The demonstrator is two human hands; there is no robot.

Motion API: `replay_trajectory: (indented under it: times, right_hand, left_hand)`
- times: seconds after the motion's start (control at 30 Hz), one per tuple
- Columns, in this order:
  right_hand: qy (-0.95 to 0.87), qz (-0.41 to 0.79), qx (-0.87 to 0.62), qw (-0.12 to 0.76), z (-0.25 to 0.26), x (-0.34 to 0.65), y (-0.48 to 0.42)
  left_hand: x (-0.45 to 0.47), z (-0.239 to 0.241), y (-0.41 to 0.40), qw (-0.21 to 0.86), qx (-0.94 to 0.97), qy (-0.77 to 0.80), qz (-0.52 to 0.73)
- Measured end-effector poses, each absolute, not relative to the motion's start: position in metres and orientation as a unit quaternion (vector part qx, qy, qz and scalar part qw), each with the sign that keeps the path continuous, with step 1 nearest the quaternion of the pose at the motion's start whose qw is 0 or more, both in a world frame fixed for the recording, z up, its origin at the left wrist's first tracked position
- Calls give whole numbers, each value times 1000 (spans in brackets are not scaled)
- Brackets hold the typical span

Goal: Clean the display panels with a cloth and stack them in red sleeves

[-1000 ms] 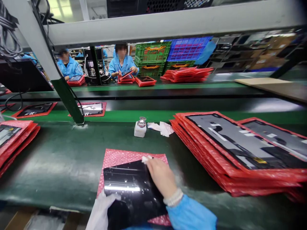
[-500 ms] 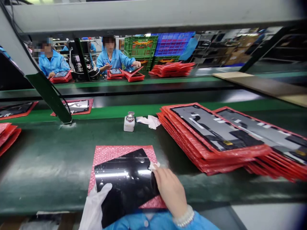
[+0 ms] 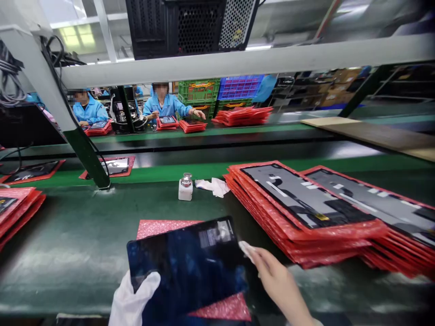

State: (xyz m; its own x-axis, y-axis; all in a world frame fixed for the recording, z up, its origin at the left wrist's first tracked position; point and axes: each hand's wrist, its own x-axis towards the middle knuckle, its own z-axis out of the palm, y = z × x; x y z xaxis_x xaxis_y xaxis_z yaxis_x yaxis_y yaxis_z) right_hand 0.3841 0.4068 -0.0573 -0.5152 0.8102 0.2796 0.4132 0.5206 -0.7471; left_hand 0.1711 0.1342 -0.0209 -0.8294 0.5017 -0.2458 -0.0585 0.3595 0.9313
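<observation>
From the head view, we held the dark glossy panel (image 3: 186,267) tilted up off the pink bubble sheet (image 3: 159,227), which lay flat on the green bench (image 3: 68,235), probably as padding so the glass never met the bare surface. Our left hand (image 3: 134,299), in a white glove, gripped the panel's near-left corner, thumb laid over the face and the other fingers hidden under it; we judged the glove was there to keep prints off the shine. Our right hand (image 3: 275,280) was bare, fingers pinched on a small white wipe (image 3: 247,250) that touched the panel's right edge, so the lifted angle likely let overhead light show up smears.

Just beyond the sheet stood a small white dispenser bottle (image 3: 185,188) with a metal top, and a crumpled white cloth (image 3: 213,185) lay beside it, both within reach of the wiping hand. To the right rose a stack of red trays (image 3: 306,226), its top one bearing a grey panel face up, with a second stack (image 3: 390,217) touching it. More red trays (image 3: 16,208) sat at the far left. Across the line, a co-worker in blue (image 3: 166,106) reached toward other trays.
</observation>
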Motion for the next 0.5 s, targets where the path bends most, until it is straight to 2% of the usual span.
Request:
replay_trajectory:
  times: [0.17,0.27,0.4,0.43,0.5]
  right_hand:
    - [-692,450,-432,363,-63,390,415]
    - [-708,443,-427,347,-70,381,400]
    - [-784,345,-389,338,-73,368,382]
    - [-801,326,-371,338,-73,365,378]
    - [-827,292,-340,340,-76,358,371]
  left_hand:
    - [137,-8,153,192,401,718,536]
    - [119,-23,158,123,482,757,424]
    - [105,-59,150,-95,336,891,289]
    - [103,-65,149,-109,302,908,270]
    - [104,-67,150,-54,278,917,279]
